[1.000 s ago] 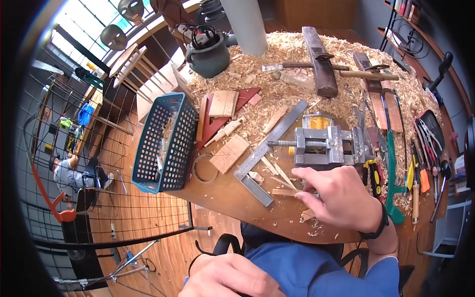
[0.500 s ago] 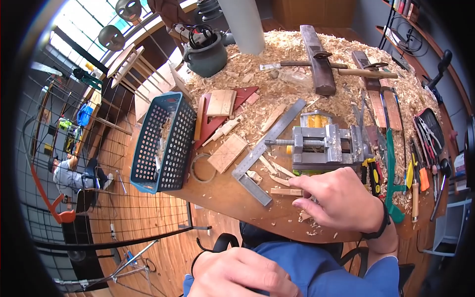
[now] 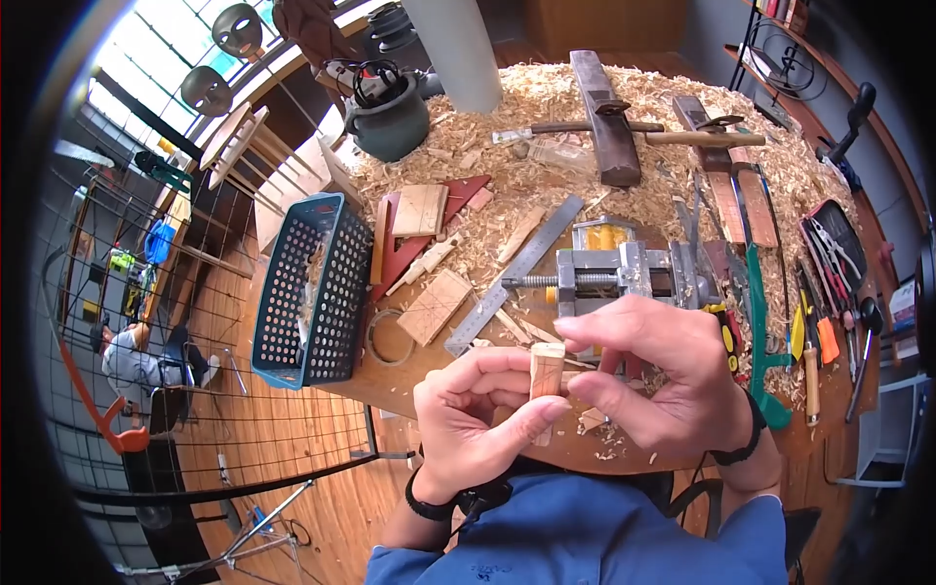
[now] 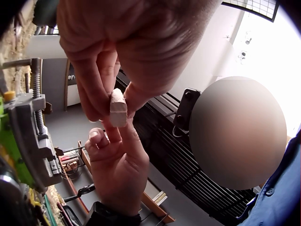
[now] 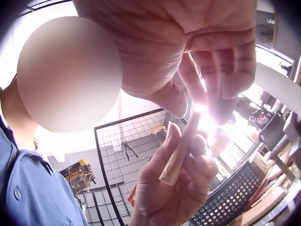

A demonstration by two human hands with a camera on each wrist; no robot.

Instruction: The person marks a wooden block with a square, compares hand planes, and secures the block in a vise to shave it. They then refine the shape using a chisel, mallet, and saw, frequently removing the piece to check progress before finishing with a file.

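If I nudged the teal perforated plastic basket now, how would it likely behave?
The basket is probably light for its size, being thin-walled and full of holes. Its walls may flex slightly, looking like plastic. The loose pale wood scraps inside could shift.

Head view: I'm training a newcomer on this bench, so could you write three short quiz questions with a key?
1. True or false: the left hand grips a short piece of wood.
2. What lies on the red triangle?
a) pliers
b) a flat wood block
c) a pot
3. Fill in: in the head view, the basket stands to the ____ of the metal vise.

Key: 1 true; 2 b; 3 left
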